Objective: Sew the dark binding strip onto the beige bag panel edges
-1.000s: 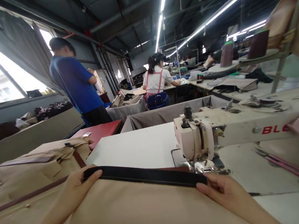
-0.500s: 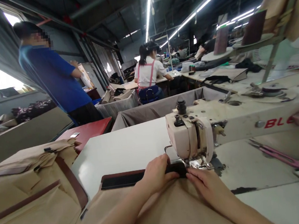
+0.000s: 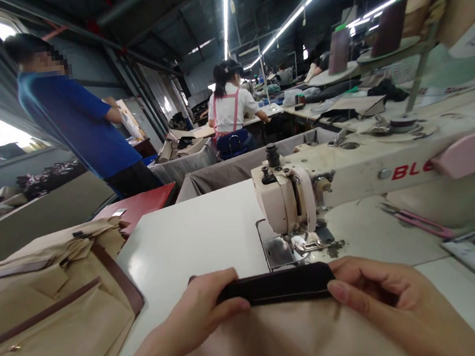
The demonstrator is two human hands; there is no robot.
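Observation:
A beige fabric panel (image 3: 280, 338) with a black strip (image 3: 283, 285) along its top edge lies in front of me. My left hand (image 3: 208, 300) pinches the strip toward its left part, thumb on the near side. At the strip's right end, my right hand (image 3: 381, 293) grips the corner between thumb and fingers. Just beyond the strip stands a sewing machine (image 3: 286, 195), its presser foot and needle plate (image 3: 281, 250) showing, with the panel apart from the needle area.
Folded beige bag pieces (image 3: 55, 299) with brown trim are piled at the left. Pink-handled snips (image 3: 427, 223) lie under the machine arm. Thread cones (image 3: 389, 26) stand at the right. Behind the white table (image 3: 201, 233) is a grey cloth-lined bin (image 3: 220, 174). Two co-workers are further off.
Both hands have drawn the panel and its black strip out from under the presser foot, toward me. My right hand has shifted right to the strip's end. The view has turned slightly.

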